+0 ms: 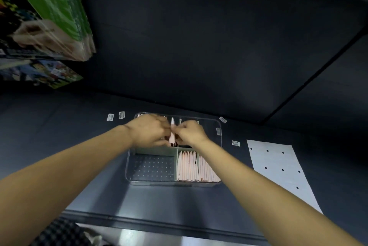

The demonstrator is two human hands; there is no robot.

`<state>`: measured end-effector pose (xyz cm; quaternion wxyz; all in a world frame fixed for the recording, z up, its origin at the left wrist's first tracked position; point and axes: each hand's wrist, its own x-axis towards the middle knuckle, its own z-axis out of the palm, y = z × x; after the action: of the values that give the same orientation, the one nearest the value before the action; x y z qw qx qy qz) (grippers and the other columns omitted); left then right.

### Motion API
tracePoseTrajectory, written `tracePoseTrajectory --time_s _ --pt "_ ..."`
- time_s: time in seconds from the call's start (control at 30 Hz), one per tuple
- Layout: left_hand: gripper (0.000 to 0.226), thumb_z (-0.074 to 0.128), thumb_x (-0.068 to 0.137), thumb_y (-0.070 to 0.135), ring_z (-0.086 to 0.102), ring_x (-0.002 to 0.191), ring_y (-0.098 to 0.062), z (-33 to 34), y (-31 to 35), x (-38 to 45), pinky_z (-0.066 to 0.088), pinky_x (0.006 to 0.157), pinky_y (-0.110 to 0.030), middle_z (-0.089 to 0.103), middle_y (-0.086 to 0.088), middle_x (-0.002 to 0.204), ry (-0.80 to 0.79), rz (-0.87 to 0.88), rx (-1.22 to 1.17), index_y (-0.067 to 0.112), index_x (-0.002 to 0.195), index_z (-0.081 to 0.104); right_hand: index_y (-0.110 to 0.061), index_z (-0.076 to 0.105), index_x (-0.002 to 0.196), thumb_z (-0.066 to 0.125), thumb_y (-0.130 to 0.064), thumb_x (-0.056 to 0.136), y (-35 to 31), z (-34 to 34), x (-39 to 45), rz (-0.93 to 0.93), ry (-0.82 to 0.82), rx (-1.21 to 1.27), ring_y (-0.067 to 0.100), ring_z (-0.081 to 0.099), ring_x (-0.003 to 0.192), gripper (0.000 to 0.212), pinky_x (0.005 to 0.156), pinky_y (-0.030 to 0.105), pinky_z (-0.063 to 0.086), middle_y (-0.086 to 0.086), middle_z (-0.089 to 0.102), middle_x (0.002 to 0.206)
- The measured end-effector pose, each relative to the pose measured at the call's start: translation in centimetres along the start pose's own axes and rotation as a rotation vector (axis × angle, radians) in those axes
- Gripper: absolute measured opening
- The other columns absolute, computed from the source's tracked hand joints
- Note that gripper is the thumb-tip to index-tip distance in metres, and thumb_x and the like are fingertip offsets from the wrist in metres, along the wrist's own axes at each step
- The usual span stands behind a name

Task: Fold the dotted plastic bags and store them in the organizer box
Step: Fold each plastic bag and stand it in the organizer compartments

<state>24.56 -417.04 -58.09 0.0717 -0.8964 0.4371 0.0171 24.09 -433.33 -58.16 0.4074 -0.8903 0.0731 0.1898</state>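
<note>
A clear organizer box (pixel 218 132) stands on the dark table, split by pale dividers. Its near right compartment holds several folded pink bags (pixel 196 167) standing on edge. The near left compartment shows only a dotted floor. Over the far compartments, my left hand (pixel 149 131) and my right hand (pixel 190 132) meet and pinch one folded pink bag (pixel 172 133) upright between them. Its lower end is hidden behind the divider. An unfolded white dotted bag (pixel 278 168) lies flat on the table to the right of the box.
Small white labels (pixel 110 117) lie around the box's far side and right. Green printed boxes (pixel 45 12) are stacked at the upper left. A dark wall rises behind the table. The table's front edge (pixel 159 223) runs close below my arms.
</note>
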Motion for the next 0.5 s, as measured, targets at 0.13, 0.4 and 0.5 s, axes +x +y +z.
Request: tracePoseTrajectory --time_s 0.13,0.4,0.5 --pt "0.028 0.050 0.089 0.040 0.060 0.074 -0.018 -0.9 0.8 -0.5 0.053 0.061 -0.032 0.062 0.001 0.082 0.380 0.055 -0.022 0.017 0.086 0.063 -0.004 0.068 0.075 0.062 -0.021 0.089 1.0 0.1 -0.1 0.008 0.041 0.023 0.017 0.068 0.063 0.023 0.070 0.029 0.059 0.011 0.071 0.074" --pt "0.020 0.063 0.088 0.035 0.064 0.093 -0.023 -1.5 3.2 0.7 0.049 0.085 -0.035 0.068 0.000 0.094 0.247 -0.070 -0.019 0.016 0.090 0.070 -0.018 0.067 0.088 0.064 -0.014 0.086 8.2 -5.1 -4.1 -0.236 0.114 0.062 -0.003 0.060 0.068 0.006 0.069 0.009 0.048 -0.009 0.067 0.079" --pt "0.023 0.060 0.086 0.034 0.065 0.081 -0.024 -2.8 6.3 2.5 0.053 0.075 -0.033 0.068 -0.003 0.085 0.367 -0.043 -0.100 0.014 0.083 0.071 -0.015 0.065 0.106 0.068 -0.019 0.085 16.1 -10.8 -7.6 -0.235 0.145 -0.129 0.008 0.061 0.094 0.021 0.086 0.020 0.048 -0.002 0.065 0.106"
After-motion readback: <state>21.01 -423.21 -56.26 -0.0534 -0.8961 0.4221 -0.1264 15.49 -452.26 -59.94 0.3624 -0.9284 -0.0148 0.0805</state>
